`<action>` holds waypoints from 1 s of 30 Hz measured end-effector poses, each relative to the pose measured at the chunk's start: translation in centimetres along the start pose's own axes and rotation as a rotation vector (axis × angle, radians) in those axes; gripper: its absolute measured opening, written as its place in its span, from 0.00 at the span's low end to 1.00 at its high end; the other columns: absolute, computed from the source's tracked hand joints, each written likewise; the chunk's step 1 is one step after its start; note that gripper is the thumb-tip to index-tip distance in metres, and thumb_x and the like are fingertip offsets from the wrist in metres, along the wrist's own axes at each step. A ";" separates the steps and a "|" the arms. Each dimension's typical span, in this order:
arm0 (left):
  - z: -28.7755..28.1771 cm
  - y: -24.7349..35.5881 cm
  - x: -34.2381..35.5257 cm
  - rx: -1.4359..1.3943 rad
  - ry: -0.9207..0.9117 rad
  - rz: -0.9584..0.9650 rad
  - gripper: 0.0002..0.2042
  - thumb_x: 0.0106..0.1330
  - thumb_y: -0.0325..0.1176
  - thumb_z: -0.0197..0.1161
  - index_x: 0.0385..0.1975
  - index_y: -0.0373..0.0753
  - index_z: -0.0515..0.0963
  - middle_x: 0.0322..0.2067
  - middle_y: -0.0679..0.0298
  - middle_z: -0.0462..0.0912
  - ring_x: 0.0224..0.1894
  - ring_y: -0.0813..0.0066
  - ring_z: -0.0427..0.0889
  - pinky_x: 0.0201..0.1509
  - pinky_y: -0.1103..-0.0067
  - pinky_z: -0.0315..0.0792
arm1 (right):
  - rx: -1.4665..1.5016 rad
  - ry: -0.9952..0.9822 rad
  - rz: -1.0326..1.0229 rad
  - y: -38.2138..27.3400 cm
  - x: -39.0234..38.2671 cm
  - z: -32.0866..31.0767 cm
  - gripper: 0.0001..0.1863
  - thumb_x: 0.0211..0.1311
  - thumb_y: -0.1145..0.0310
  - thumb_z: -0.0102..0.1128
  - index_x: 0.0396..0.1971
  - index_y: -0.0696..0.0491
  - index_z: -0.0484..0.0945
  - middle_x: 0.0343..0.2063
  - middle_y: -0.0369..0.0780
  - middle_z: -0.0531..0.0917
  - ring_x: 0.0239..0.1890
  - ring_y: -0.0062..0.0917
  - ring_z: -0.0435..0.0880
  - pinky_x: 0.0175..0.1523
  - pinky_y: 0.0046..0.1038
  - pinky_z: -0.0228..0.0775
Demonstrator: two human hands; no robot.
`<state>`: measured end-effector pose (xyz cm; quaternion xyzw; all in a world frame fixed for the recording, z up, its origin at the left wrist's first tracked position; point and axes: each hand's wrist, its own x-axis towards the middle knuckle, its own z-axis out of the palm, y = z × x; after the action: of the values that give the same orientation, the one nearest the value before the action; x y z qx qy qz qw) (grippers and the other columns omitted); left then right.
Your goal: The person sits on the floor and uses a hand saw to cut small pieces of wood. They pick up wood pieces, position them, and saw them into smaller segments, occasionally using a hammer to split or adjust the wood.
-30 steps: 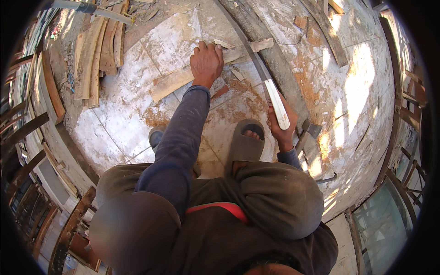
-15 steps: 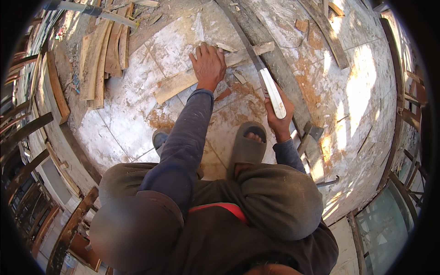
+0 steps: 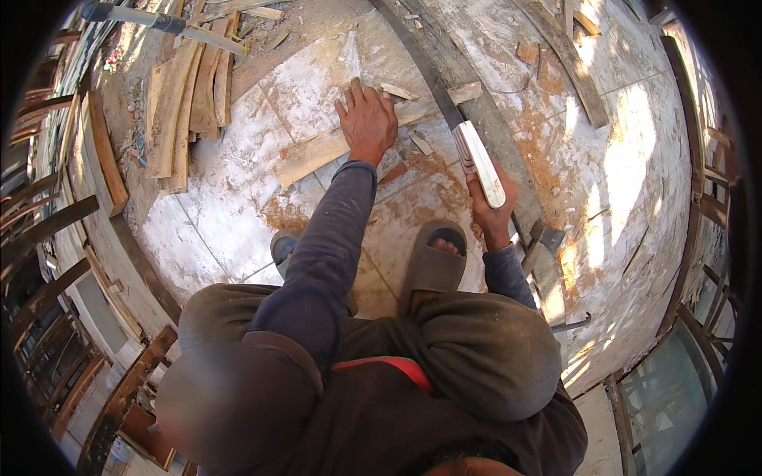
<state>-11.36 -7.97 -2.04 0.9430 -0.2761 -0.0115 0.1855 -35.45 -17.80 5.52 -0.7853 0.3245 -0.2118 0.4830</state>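
Note:
My left hand (image 3: 369,120) lies over a narrow wooden strip (image 3: 309,159), pressing it down, with the fingers stretched out past its far edge. My right hand (image 3: 494,208) is closed around the white handle of a handsaw (image 3: 432,79). Its long dark blade reaches away from me and crosses the strip near the strip's right end. That end rests on a grey plank (image 3: 508,155) on the floor. Whether the blade's teeth have cut into the wood cannot be seen.
Several loose boards (image 3: 184,111) lie at the far left, near a grey-handled tool (image 3: 171,24). Beside my right forearm is a tool with a dark metal head (image 3: 548,235). A hooked metal rod (image 3: 573,324) lies nearer. Another long board (image 3: 567,67) lies far right.
The saw has slid slightly farther away from me across the strip, my right hand moving with it. My left hand stays in place on the wood. The whole view has shifted a little.

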 end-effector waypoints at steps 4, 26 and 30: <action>0.2 0.0 -0.1 0.013 0.032 -0.015 0.21 0.76 0.43 0.45 0.47 0.29 0.76 0.66 0.43 0.67 0.67 0.44 0.67 0.68 0.50 0.56 | -0.050 -0.069 0.035 0.0 -7.1 -4.1 0.28 0.58 0.75 0.64 0.61 0.60 0.75 0.49 0.51 0.86 0.52 0.34 0.87 0.56 0.31 0.77; 1.0 -0.1 -0.3 -0.034 -0.020 -0.036 0.19 0.75 0.41 0.44 0.46 0.31 0.76 0.65 0.42 0.68 0.67 0.43 0.67 0.69 0.47 0.55 | -0.091 0.052 0.313 -1.1 -13.5 -8.6 0.26 0.62 0.71 0.63 0.60 0.65 0.74 0.41 0.48 0.88 0.47 0.28 0.87 0.52 0.30 0.78; 0.6 -0.1 -0.1 -0.033 -0.001 -0.004 0.20 0.75 0.41 0.44 0.51 0.30 0.75 0.65 0.43 0.68 0.67 0.44 0.67 0.70 0.47 0.54 | -0.095 0.012 -0.004 -1.1 -2.7 -0.7 0.24 0.59 0.77 0.62 0.58 0.60 0.78 0.36 0.44 0.88 0.38 0.25 0.89 0.43 0.24 0.78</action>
<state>-11.49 -8.03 -2.65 0.9404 -0.2740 -0.0170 0.2007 -37.51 -15.96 6.73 -0.8067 0.3352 -0.2019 0.4429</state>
